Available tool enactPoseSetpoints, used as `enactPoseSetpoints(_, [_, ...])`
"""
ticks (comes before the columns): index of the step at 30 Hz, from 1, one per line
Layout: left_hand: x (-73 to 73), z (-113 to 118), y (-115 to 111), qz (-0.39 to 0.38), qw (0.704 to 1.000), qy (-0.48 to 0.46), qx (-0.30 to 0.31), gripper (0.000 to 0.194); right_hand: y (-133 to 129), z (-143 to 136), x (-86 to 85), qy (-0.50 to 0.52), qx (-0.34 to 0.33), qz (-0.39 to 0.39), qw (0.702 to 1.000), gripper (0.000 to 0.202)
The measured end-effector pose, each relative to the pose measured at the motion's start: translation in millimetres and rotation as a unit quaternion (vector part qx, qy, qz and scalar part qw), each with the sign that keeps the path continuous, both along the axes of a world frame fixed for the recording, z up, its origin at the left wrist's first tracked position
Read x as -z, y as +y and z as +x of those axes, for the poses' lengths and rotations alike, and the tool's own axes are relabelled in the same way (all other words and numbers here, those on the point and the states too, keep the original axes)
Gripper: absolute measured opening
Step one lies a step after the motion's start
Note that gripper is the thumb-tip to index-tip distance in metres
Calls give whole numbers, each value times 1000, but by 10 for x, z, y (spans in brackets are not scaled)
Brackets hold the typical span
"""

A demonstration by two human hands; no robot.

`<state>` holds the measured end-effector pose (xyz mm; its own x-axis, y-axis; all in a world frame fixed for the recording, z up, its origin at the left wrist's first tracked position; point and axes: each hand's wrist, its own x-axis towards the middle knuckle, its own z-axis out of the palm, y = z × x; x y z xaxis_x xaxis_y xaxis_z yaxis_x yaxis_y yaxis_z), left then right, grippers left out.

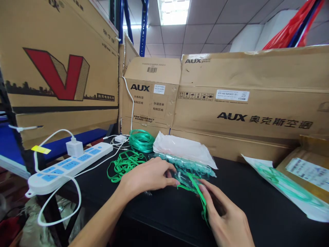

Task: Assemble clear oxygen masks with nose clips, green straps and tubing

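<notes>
My left hand (pixel 151 173) is closed, thumb and fingers pinched on the near left edge of a clear, green-tinted plastic piece (pixel 183 179) that looks like a soft mask. A flat green elastic strap (pixel 199 192) runs across that piece and hangs down beside my right hand (pixel 226 212). The fingers of my right hand are closed on the strap, and part of the grip is hidden. Just behind my hands lies a row of similar clear green plastic pieces (pixel 189 164). A tangled pile of green elastic straps (pixel 125 164) rests left of my left hand.
A coil of green tubing (pixel 141 141) and a white plastic bag (pixel 183 147) lie at the back of the black table (pixel 144 219). A white power strip (pixel 72 166) with cables is at left. Bagged tubing (pixel 290 187) lies at right. Cardboard boxes (pixel 244 103) wall the back.
</notes>
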<state>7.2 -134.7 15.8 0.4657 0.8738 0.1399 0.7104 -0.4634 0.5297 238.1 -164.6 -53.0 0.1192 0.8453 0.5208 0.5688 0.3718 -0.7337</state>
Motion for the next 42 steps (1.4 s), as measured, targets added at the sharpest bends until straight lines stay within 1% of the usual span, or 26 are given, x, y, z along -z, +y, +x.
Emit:
enactPoseSetpoints(2, [6, 43, -1, 3, 998, -54, 18, 34, -17, 2, 21, 36, 14, -8, 999, 46])
enactPoseSetpoints(5, [-30, 86, -29, 14, 992, -120, 38, 33, -37, -6, 10, 97, -29, -44, 994, 50])
enactPoseSetpoints(8, [-70, 118, -73, -3, 987, -148, 57, 35, -44, -9, -21, 149, -78, -58, 984, 47])
enactPoseSetpoints(11, [-57, 175, -106, -34, 983, -167, 63, 39, -21, 9, 7, 167, -88, -55, 980, 41])
enactPoseSetpoints(13, [-21, 225, -110, -37, 981, -180, 61, 45, 9, 27, 59, 167, -90, -51, 981, 39])
enactPoseSetpoints(15, [21, 269, -98, -22, 979, -193, 63, 44, 36, 45, 106, 174, -93, -47, 979, 38])
enactPoseSetpoints(18, [64, 303, -58, 26, 977, -204, 63, 29, 32, 67, 107, 201, -122, -61, 970, 43])
enactPoseSetpoints(21, [68, 304, -27, 73, 975, -202, 62, 19, -54, 69, 12, 217, -182, -119, 952, 57])
enactPoseSetpoints(23, [55, 304, -27, 86, 975, -192, 69, 18, -128, 48, -71, 232, -199, -148, 941, 63])
enactPoseSetpoints(25, [40, 316, -43, 99, 975, -183, 80, 20, -180, 15, -131, 254, -188, -153, 936, 62])
enactPoseSetpoints(27, [32, 343, -69, 115, 972, -177, 98, 22, -195, -15, -150, 270, -172, -153, 935, 59])
enactPoseSetpoints(30, [35, 398, -111, 140, 965, -177, 135, 26, -174, -26, -121, 275, -178, -163, 931, 55])
enactPoseSetpoints(33, [42, 441, -146, 156, 961, -169, 152, 25, -150, 1, -78, 275, -184, -156, 931, 52])
enactPoseSetpoints(37, [47, 459, -160, 145, 964, -166, 147, 22, -128, 44, -58, 248, -180, -149, 940, 48])
enactPoseSetpoints(42, [68, 460, -120, 140, 970, -160, 120, 15, -125, 44, -85, 231, -171, -136, 948, 45])
